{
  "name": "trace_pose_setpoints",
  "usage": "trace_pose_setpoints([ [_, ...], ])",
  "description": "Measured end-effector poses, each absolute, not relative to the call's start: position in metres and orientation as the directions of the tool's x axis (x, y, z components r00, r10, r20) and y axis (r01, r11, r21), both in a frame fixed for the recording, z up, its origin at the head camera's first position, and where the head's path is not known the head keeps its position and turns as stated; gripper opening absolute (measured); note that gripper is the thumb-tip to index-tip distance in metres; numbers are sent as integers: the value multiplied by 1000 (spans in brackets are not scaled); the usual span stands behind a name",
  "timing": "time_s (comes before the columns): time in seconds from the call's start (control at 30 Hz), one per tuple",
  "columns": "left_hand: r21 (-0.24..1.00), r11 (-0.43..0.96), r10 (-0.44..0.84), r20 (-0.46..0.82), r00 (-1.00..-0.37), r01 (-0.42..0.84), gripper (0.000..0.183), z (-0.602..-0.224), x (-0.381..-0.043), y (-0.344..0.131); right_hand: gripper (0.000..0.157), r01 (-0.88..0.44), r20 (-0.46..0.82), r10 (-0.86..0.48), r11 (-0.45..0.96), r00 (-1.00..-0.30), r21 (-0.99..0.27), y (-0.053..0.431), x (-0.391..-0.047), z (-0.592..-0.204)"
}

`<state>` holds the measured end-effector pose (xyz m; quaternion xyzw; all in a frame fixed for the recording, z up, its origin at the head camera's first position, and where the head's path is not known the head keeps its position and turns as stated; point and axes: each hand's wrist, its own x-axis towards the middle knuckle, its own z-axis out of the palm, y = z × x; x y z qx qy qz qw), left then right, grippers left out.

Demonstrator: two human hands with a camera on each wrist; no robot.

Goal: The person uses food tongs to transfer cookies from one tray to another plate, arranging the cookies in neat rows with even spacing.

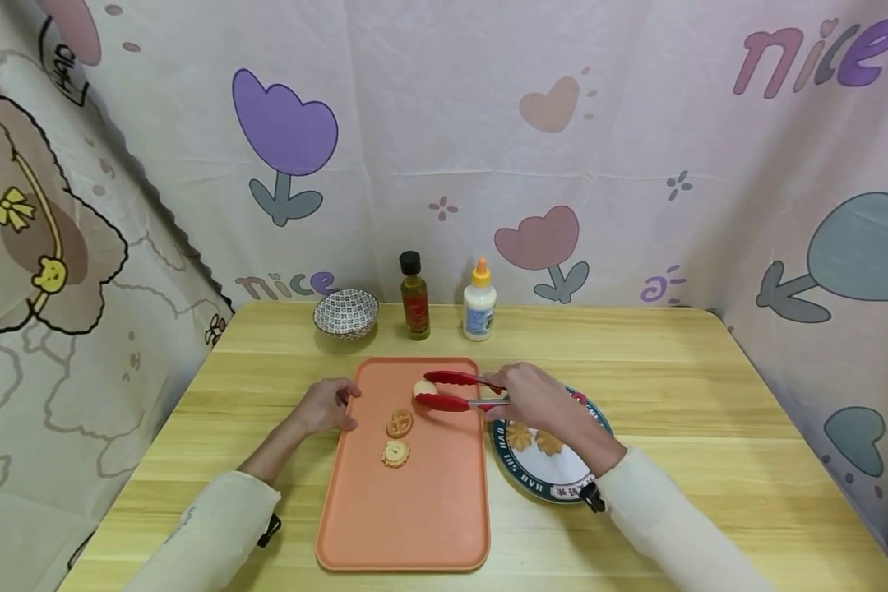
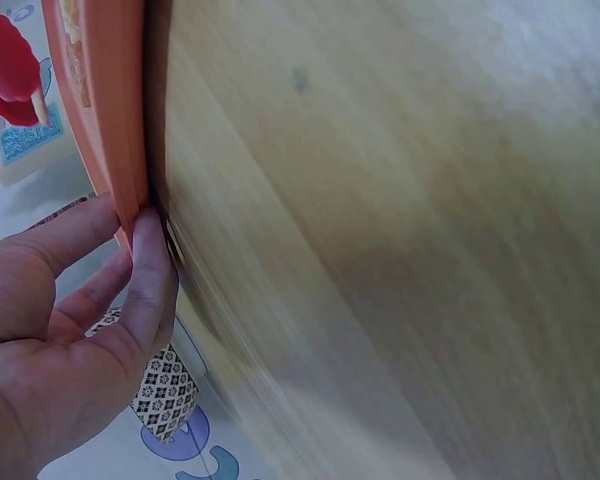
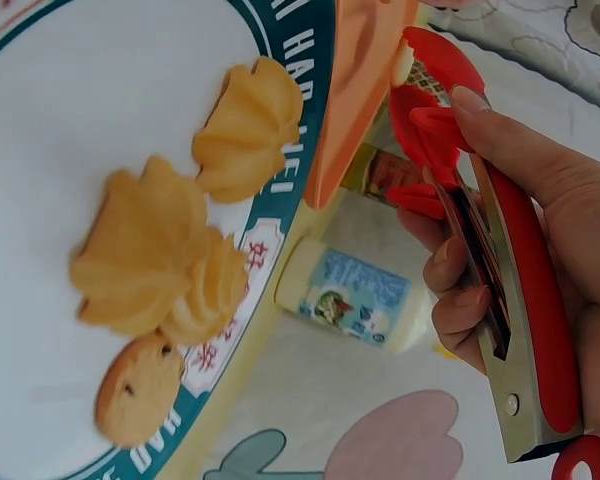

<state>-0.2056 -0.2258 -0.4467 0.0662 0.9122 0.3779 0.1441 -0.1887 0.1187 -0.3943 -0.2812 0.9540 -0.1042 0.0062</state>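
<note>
My right hand (image 1: 529,399) grips red-tipped metal tongs (image 3: 520,290), whose tips close around a pale round cookie (image 1: 424,389) over the upper part of the orange tray (image 1: 407,526). On the tray lie a pretzel-shaped cookie (image 1: 399,423) and, just below it, a round scalloped cookie (image 1: 395,454). At the tray's left edge, my left hand (image 1: 329,404) pinches the rim between thumb and fingers, as the left wrist view shows. Beneath my right forearm is a green-rimmed plate (image 1: 521,477) with several cookies, including ridged golden ones (image 3: 145,250) and a round dotted one (image 3: 138,390).
Behind the tray stand a patterned bowl (image 1: 346,314), a dark-capped bottle with a red label (image 1: 416,304) and a white bottle with an orange-yellow cap (image 1: 479,308). A printed cloth (image 1: 429,123) hangs along the back of the wooden table (image 1: 681,395).
</note>
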Motion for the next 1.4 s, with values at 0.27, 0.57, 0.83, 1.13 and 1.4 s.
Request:
trace_pose_setpoints([
  [0.27,703,711,219,-214,-952,5,44,-448,-206,-225,56,-534,74,-529,827,-845,-179,145,-175,-389],
  [0.57,701,713,228,-219,-949,9,43,-446,-206,-226,59,-445,57,-444,866,-894,-227,184,-153,-377],
  [0.83,723,691,215,-244,-945,-29,45,-447,-206,-224,62,-363,32,-365,905,-930,-220,226,-132,-370],
  [1.13,709,705,210,-215,-954,-5,44,-447,-206,-225,63,-305,2,-314,922,-949,-238,267,-112,-374],
  [1.4,712,701,207,-243,-948,-30,43,-445,-206,-223,64,-252,-82,-277,940,-957,-230,296,-99,-377],
])
